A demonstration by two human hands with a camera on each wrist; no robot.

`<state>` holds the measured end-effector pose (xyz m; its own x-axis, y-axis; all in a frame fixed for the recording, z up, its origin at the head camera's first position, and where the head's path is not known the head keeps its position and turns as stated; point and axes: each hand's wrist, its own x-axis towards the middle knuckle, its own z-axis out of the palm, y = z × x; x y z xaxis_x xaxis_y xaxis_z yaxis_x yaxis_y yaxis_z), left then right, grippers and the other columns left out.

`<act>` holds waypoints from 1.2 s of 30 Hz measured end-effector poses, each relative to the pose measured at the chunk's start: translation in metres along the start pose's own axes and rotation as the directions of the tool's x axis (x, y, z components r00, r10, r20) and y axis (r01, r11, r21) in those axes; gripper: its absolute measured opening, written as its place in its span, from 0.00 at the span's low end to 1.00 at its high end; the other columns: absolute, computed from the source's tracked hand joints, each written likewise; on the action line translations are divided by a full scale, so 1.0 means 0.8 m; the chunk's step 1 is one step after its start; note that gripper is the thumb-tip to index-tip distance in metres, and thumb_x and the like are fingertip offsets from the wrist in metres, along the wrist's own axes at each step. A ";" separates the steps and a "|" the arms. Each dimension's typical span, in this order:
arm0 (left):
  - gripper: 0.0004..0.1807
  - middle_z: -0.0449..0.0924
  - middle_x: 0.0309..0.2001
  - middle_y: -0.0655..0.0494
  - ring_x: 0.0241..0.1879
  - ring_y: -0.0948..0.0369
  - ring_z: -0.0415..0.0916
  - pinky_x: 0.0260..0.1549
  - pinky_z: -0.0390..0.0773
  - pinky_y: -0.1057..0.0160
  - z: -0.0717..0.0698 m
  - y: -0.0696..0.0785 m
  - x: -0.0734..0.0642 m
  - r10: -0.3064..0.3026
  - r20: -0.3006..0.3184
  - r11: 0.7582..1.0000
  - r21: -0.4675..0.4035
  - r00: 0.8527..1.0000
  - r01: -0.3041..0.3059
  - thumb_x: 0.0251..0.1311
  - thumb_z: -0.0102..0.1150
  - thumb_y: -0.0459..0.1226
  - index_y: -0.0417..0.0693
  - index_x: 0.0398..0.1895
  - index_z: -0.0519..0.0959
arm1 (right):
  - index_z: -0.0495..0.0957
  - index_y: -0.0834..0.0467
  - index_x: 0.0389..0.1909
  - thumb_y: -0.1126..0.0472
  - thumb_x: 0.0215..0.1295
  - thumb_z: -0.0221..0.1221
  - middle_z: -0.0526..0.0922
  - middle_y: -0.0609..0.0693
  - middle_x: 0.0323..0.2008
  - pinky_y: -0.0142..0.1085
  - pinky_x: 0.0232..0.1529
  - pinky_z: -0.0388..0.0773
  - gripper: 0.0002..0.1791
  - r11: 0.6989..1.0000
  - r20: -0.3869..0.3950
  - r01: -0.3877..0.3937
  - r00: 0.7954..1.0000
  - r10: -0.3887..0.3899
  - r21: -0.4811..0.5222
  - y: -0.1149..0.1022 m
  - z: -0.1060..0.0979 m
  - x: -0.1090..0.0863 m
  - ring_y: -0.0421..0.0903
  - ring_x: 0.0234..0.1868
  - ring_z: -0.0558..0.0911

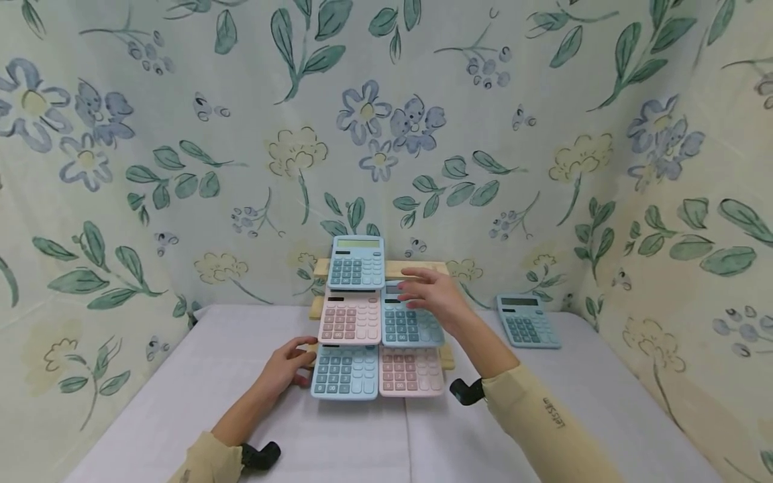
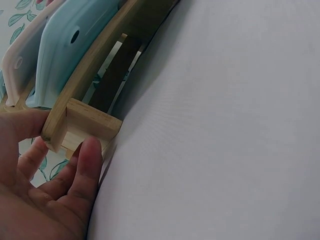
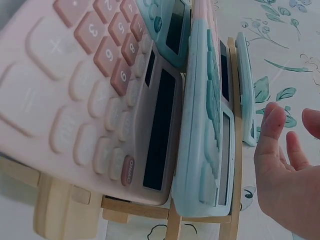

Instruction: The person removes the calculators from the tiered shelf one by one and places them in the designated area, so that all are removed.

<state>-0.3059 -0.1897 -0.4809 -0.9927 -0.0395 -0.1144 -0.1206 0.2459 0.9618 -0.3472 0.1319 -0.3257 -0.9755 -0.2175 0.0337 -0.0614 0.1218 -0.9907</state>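
Note:
A tiered wooden rack [image 1: 417, 270] holds calculators leaning on its steps. On the top step at left is a blue calculator [image 1: 357, 263]. Below it sit a pink calculator [image 1: 350, 318] and, to its right, a blue calculator [image 1: 413, 325]. The lowest step carries a blue calculator [image 1: 345, 373] at left and a pink calculator [image 1: 412, 373] at right. My left hand [image 1: 284, 369] grips the rack's lower left end, thumb and fingers around the wooden rail [image 2: 82, 75]. Before the middle-step blue calculator, my right hand [image 1: 437, 295] is raised with fingers spread, holding nothing.
Another blue calculator [image 1: 528, 322] lies apart at the right, near the back of the white-covered table [image 1: 362, 443]. Floral cloth [image 1: 386, 134] hangs behind and at both sides. Black wrist cameras [image 1: 468, 391] are strapped at both cuffs.

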 end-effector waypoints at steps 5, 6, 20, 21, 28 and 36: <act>0.22 0.81 0.45 0.46 0.38 0.57 0.83 0.31 0.83 0.58 -0.003 -0.004 -0.002 0.012 -0.009 1.000 -0.006 1.000 -0.012 0.69 0.57 0.41 0.51 0.65 0.74 | 0.71 0.57 0.69 0.59 0.71 0.61 0.81 0.62 0.60 0.38 0.49 0.83 0.27 0.999 0.016 -0.006 1.000 0.005 0.046 -0.002 0.011 0.008 0.55 0.51 0.86; 0.22 0.81 0.45 0.46 0.38 0.57 0.83 0.31 0.83 0.58 -0.004 -0.005 -0.002 0.010 -0.011 1.000 -0.007 1.000 -0.010 0.69 0.57 0.40 0.51 0.65 0.74 | 0.71 0.57 0.69 0.60 0.71 0.61 0.80 0.62 0.60 0.38 0.49 0.83 0.27 0.998 0.019 -0.010 1.000 0.009 0.054 -0.002 0.014 0.010 0.55 0.52 0.86; 0.22 0.81 0.46 0.47 0.38 0.57 0.83 0.31 0.83 0.58 0.000 -0.004 -0.003 0.010 -0.006 1.000 -0.011 1.000 -0.010 0.69 0.58 0.41 0.52 0.65 0.74 | 0.72 0.56 0.67 0.63 0.69 0.61 0.82 0.60 0.57 0.36 0.48 0.83 0.25 0.993 -0.009 -0.057 0.998 0.058 0.099 0.008 0.027 0.028 0.49 0.47 0.87; 0.22 0.81 0.45 0.47 0.38 0.57 0.83 0.31 0.83 0.58 0.000 -0.003 -0.003 0.009 -0.007 1.000 -0.009 1.000 -0.009 0.69 0.58 0.41 0.52 0.65 0.74 | 0.73 0.55 0.67 0.63 0.69 0.61 0.82 0.59 0.57 0.35 0.48 0.83 0.25 0.994 -0.016 -0.061 0.998 0.062 0.096 0.008 0.028 0.029 0.49 0.47 0.87; 0.22 0.81 0.46 0.47 0.38 0.57 0.83 0.32 0.83 0.58 0.000 -0.002 -0.002 0.008 -0.008 1.000 -0.002 1.000 -0.008 0.69 0.58 0.41 0.52 0.65 0.74 | 0.74 0.55 0.65 0.65 0.67 0.62 0.83 0.59 0.54 0.38 0.49 0.84 0.24 0.994 -0.054 -0.075 0.995 0.079 0.078 0.008 0.037 0.032 0.48 0.44 0.88; 0.22 0.82 0.45 0.47 0.39 0.58 0.83 0.32 0.83 0.58 0.000 -0.003 0.000 0.022 -0.002 1.000 -0.006 1.000 -0.022 0.69 0.58 0.41 0.52 0.65 0.74 | 0.72 0.57 0.67 0.70 0.65 0.60 0.84 0.62 0.52 0.37 0.48 0.84 0.28 0.989 -0.056 -0.068 0.996 0.076 0.131 0.013 0.048 0.040 0.53 0.47 0.88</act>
<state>-0.3056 -0.1902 -0.4833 -0.9950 -0.0365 -0.0926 -0.0987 0.2408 0.9656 -0.3710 0.0893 -0.3399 -0.9877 -0.1527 -0.0340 0.0331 0.0083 -0.9994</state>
